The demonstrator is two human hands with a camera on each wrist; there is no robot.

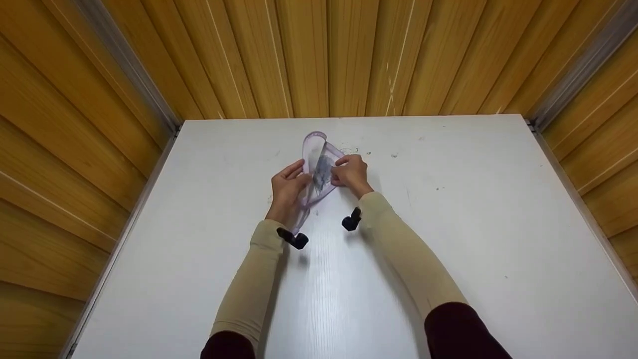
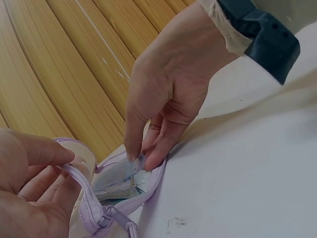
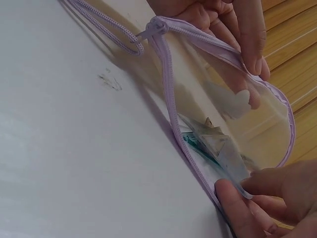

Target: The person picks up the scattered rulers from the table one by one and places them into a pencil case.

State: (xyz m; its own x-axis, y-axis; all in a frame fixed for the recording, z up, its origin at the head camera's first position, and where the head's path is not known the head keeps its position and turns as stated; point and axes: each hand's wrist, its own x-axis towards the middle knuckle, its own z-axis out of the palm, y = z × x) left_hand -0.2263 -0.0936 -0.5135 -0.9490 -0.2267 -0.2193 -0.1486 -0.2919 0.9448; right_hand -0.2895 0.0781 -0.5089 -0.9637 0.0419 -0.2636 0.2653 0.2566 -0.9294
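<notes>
A see-through zip pouch [image 1: 313, 149] with lilac trim stands unzipped near the back of the white table. My left hand [image 1: 288, 189] pinches one side of its mouth, thumb on the zip edge and fingers behind the clear wall. From the other side, my right hand [image 1: 351, 174] reaches into the mouth. Its thumb and fingers pinch the rounded end of a clear flat plastic piece [image 3: 225, 158], most of which sits inside the pouch. A green-edged piece [image 3: 198, 148] lies beside it there. The zip slider [image 3: 151, 29] is at the near end, with a lilac cord [image 3: 106, 22] hanging from it.
The white table [image 1: 473, 224] has a few dark smudges. Behind it rises a wood-patterned panel wall [image 1: 349, 60], and similar panels stand at both sides. A small black camera [image 1: 294, 238] is strapped to the left wrist, another [image 1: 352, 220] to the right.
</notes>
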